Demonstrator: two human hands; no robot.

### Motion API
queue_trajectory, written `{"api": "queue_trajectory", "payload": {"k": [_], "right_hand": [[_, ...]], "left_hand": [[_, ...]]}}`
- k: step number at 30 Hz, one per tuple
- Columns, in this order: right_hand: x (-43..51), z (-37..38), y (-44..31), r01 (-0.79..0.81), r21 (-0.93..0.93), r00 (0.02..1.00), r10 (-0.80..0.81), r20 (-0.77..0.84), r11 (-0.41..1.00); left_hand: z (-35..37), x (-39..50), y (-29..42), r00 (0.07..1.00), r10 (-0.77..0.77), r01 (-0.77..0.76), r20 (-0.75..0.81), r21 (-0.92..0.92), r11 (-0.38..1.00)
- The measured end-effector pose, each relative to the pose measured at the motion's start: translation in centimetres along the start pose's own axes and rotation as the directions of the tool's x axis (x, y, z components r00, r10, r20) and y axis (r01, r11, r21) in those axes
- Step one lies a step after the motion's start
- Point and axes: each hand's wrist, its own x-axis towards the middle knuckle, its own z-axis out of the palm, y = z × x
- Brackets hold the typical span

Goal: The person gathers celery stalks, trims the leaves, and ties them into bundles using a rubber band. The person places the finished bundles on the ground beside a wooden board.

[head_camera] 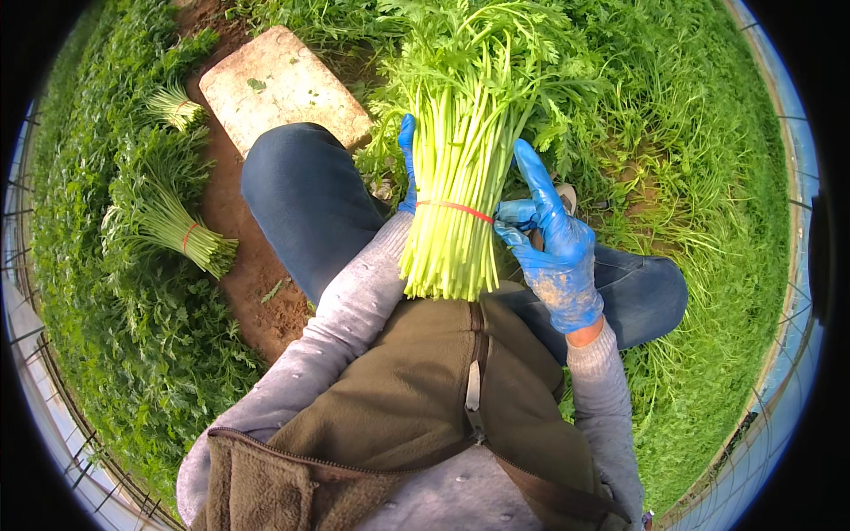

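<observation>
A large bunch of leafy greens with long pale stems stands before my chest, leaves away from me and cut ends towards me. Around its lower stems runs a red band. Partly hidden behind the bunch's left side, my left hand, in a blue glove, holds it. On the right, my right hand, in a soil-smeared blue glove, has its thumb and a fingertip at the band's right edge, with the index finger raised beside the stems.
Two banded bunches, a larger one and a smaller one, lie at the left on growing greens. A dirty pale board rests on the bare soil path beyond my left knee. Dense greens grow at the right.
</observation>
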Motion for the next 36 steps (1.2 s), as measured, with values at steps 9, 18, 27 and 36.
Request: {"api": "queue_trajectory", "payload": {"k": [9, 18, 27, 36], "right_hand": [[-0.7, 0.7, 0.4, 0.112, -0.162, 0.993, -0.108, 0.038, 0.98], [-0.7, 1.4, 0.8, 0.136, -0.144, 0.991, -0.137, 0.002, 0.98], [-0.2, 0.8, 1.5, 0.019, 0.023, 0.982, -0.015, -0.191, 1.0], [-0.4, 0.5, 2.7, -0.176, 0.257, 0.977, 0.201, -0.073, 0.95]], "left_hand": [[-0.7, 0.0, -0.1, 0.983, 0.102, -0.068, -0.156, 0.212, 0.975], [0.0, -0.2, -0.4, 0.991, 0.042, -0.027, -0.13, 0.119, 0.993], [-0.8, -0.1, -0.9, 0.999, -0.046, 0.045, 0.019, 0.02, 0.999], [-1.2, -0.4, -0.6, 0.996, -0.079, 0.08, 0.036, -0.011, 0.997]]}}
